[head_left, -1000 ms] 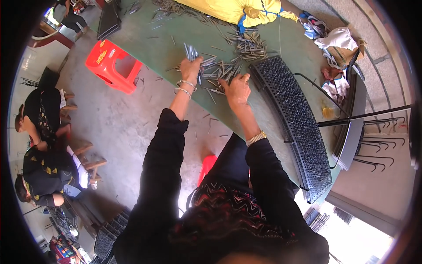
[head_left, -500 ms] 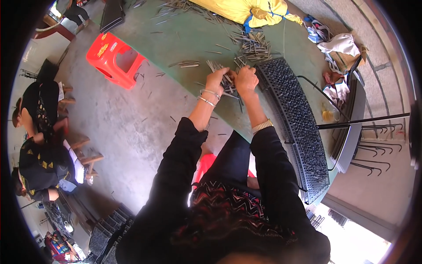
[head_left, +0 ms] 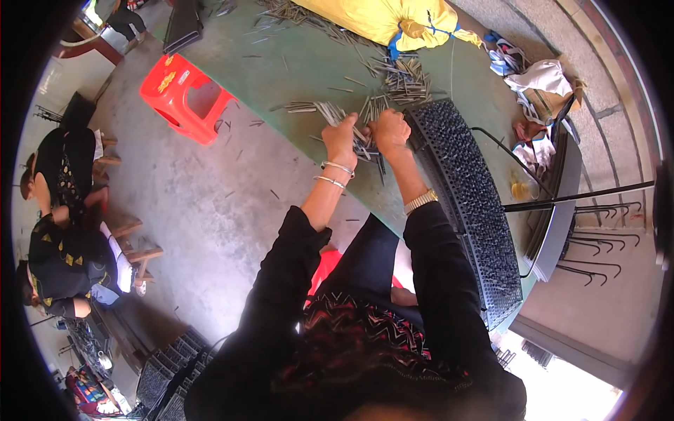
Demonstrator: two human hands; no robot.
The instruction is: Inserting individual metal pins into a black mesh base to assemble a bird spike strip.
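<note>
My left hand [head_left: 340,142] is closed round a bunch of thin grey-brown sticks [head_left: 327,110] whose ends fan out past the thumb. Close beside it on the right, my right hand [head_left: 391,133] has its fingers curled in among more of these sticks, some poking out above and below it. The fingertips are partly hidden, so the exact grip is unclear. Just beyond both hands a loose heap of the same sticks [head_left: 407,78] lies on the green table [head_left: 316,67]. A long black perforated rack [head_left: 467,200], densely filled with small dark pieces, stands right next to my right hand.
A yellow sack [head_left: 379,19] tied with blue lies at the far edge. Gloves and cloths [head_left: 540,84] are heaped at the right, near a glass with yellowish liquid [head_left: 523,189]. A red stool [head_left: 184,98] stands left of the table. Two people [head_left: 67,224] sit at the far left.
My left hand has moved slightly down and its held sticks show more clearly, spread toward the left. My right hand has shifted slightly left and down.
</note>
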